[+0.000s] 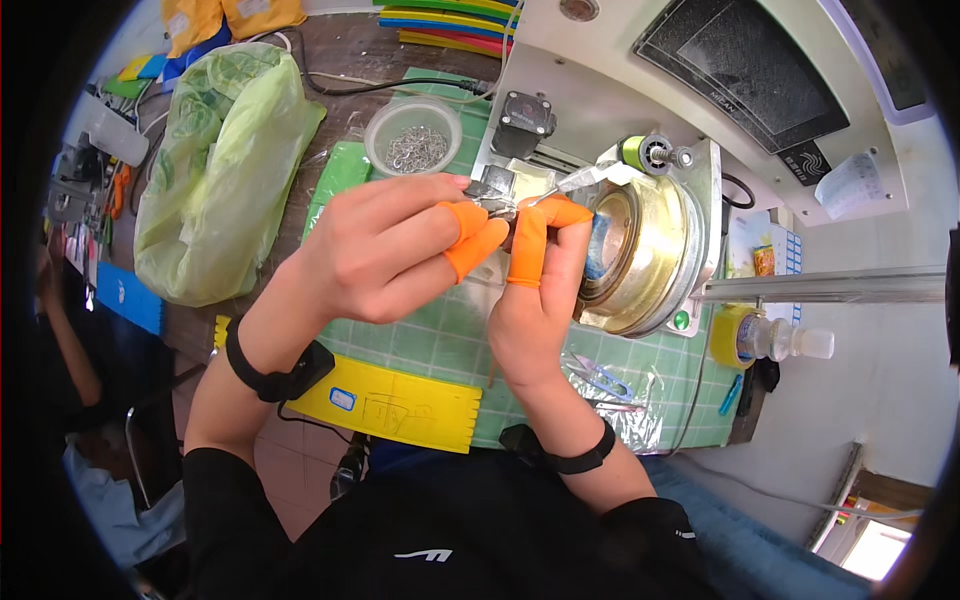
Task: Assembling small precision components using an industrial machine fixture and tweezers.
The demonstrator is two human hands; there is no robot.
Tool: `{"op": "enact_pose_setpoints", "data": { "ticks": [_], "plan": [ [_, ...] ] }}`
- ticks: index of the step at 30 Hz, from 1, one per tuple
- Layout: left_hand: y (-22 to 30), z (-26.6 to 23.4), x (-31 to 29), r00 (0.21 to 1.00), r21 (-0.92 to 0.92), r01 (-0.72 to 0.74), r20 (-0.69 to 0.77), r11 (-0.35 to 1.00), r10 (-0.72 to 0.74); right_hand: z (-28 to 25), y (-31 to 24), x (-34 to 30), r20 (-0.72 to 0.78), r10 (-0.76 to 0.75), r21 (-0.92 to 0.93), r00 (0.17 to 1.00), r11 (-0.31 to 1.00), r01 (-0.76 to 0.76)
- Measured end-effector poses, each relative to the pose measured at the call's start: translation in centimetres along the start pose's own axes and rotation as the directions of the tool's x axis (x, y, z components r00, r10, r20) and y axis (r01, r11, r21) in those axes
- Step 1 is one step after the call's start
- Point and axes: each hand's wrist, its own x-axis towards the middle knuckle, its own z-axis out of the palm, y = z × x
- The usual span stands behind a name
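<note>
My left hand (375,250) reaches in with orange covers on two fingertips, its fingers pinched together on a small shiny metal piece (492,203) whose kind I cannot make out. Close against it, my right hand (535,300), also with orange finger covers, is closed with its fingers bent. What it pinches is hidden behind the fingertips. Both hands meet at the front of a pale machine (580,55), beside its large round brass-coloured wheel (655,255). Just beyond the left hand stands a clear round tub (413,137) of small silvery metal parts.
A green gridded cutting mat (430,345) covers the worktop. A yellow strip (400,400) lies at the front edge, with thread snips (597,377) to the right. A pale green plastic bag (220,180) sits at left. A metal bar (820,288) juts out at right.
</note>
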Motion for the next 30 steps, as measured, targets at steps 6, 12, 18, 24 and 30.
{"op": "enact_pose_setpoints", "data": {
  "ticks": [6,12,18,24,30],
  "plan": [
    [-0.1,0.4,0.2,0.994,-0.055,0.107,0.044,0.993,-0.105,0.4,-0.5,0.1,-0.036,0.069,0.108,0.997,0.992,-0.065],
    [-0.3,0.0,2.6,0.823,-0.5,0.546,0.165,0.673,-0.544,0.2,-0.1,0.0,-0.043,0.056,0.101,0.998,0.994,-0.051],
    [-0.7,-0.5,2.9,0.809,-0.535,0.583,0.309,0.611,-0.5,0.6,-0.5,-0.2,-0.028,0.049,0.08,0.998,0.996,-0.046],
    [1.3,-1.0,3.7,0.836,-0.399,0.548,0.24,0.735,-0.493,0.2,-1.0,-0.9,-0.022,0.08,0.027,0.997,0.996,-0.079],
    [3.2,-2.1,3.1,0.889,-0.325,0.449,0.26,0.832,-0.378,-0.5,-2.1,-3.8,0.045,0.028,0.055,0.999,0.998,-0.03]
  ]
}}
